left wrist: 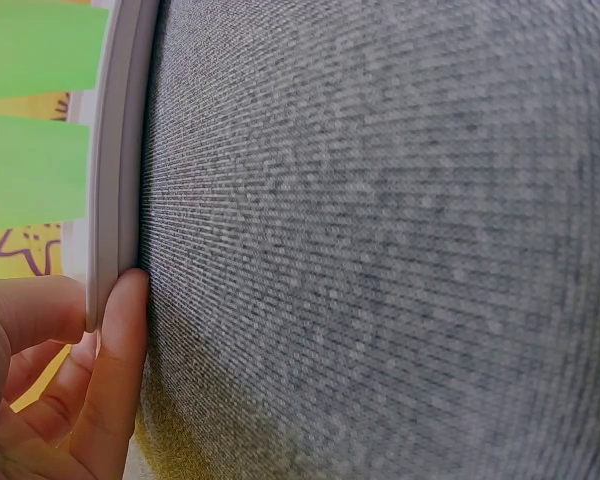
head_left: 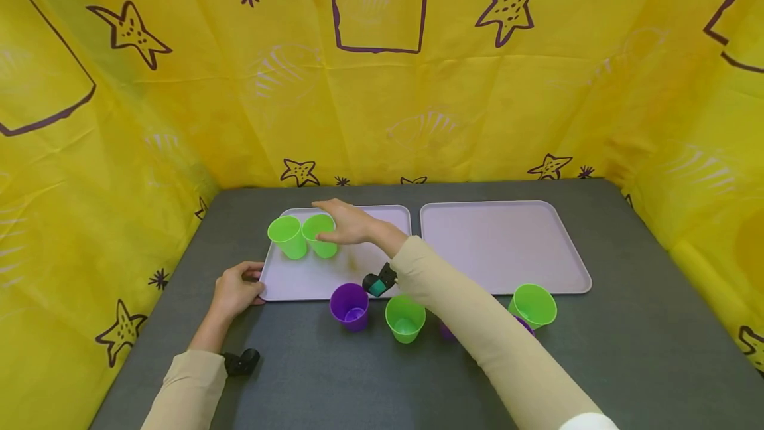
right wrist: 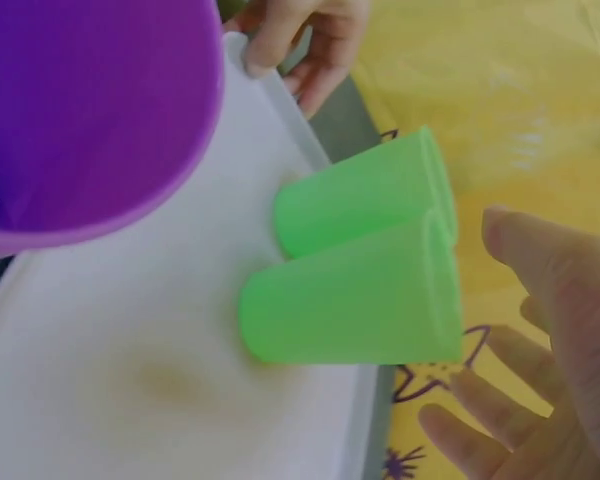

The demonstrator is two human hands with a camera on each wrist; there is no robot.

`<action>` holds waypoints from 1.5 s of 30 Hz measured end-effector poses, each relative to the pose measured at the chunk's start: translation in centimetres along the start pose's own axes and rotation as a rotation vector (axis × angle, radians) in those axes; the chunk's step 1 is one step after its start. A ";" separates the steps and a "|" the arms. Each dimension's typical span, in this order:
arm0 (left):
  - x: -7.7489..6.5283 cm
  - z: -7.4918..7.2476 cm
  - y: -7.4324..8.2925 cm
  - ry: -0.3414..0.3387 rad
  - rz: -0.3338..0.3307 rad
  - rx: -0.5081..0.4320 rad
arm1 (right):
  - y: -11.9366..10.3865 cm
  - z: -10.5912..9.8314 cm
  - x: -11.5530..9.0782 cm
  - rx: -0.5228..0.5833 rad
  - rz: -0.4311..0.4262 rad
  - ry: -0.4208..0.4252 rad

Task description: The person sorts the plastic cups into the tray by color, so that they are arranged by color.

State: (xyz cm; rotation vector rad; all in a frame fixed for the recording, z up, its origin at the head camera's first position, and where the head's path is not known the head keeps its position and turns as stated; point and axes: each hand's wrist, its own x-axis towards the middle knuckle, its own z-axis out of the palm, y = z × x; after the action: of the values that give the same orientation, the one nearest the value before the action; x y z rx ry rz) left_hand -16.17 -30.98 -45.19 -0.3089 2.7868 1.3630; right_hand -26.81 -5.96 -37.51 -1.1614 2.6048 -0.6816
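My left hand [head_left: 235,290] pinches the near left corner of the left pale tray [head_left: 298,284], thumb and a finger on either side of the rim [left wrist: 115,170] in the left wrist view. Two green cups stand side by side on that tray: a left one [head_left: 290,239] and a right one [head_left: 319,237]. Over the right cup is my right hand [head_left: 351,223], its fingers spread and relaxed. The right wrist view shows a gap between that hand [right wrist: 550,330] and the nearer green cup [right wrist: 350,305], with nothing in the grasp.
A second pale tray [head_left: 501,251] lies to the right. Along the near side stand a purple cup [head_left: 350,310], a green cup [head_left: 405,320] and another green cup [head_left: 533,305]; my right sleeve partly hides more purple. Yellow patterned cloth [head_left: 370,98] surrounds the dark table [head_left: 334,383].
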 end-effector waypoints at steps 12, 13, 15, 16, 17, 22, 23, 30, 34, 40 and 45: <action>0.1 0.0 0.0 0.005 0.007 0.010 | -1.6 -2.6 -2.2 -0.030 -0.113 0.012; 0.1 0.0 -0.1 0.004 0.007 0.011 | -1.7 -2.7 -2.5 -0.025 -0.126 0.010; 0.1 0.0 0.0 0.004 0.006 0.011 | -2.1 -3.0 -3.0 -0.012 -0.153 0.006; 0.0 0.0 0.0 0.005 0.004 0.011 | -2.3 -3.1 -3.3 -0.008 -0.167 0.003; 0.0 0.0 -0.1 0.004 0.004 0.011 | -2.5 -3.3 -3.6 -0.006 -0.181 0.000; 0.0 -0.1 0.0 0.003 0.005 0.008 | -3.0 -3.7 -5.0 0.010 -0.248 -0.001; 0.0 -0.1 0.0 0.003 0.005 0.007 | -3.0 -3.8 -5.3 0.013 -0.261 -0.002; 0.0 -0.1 0.0 0.004 0.004 0.007 | -2.4 -4.1 -7.4 -0.001 -0.340 0.001; 0.0 -0.1 0.1 -0.003 -0.006 0.012 | -1.9 -4.4 -9.1 0.015 -0.374 -0.014; -0.1 -0.1 0.1 -0.007 -0.011 0.015 | -1.4 -4.6 -11.5 0.077 -0.440 -0.070; -0.1 -0.1 0.2 -0.011 -0.019 0.017 | -0.8 -4.3 -13.3 0.136 -0.420 -0.143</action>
State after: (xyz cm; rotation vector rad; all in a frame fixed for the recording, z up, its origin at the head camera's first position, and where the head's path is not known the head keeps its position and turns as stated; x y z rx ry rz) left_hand -16.06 -30.91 -44.95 -0.3253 2.7776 1.3318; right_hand -18.98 4.89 -33.29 -1.6638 2.1771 -0.8024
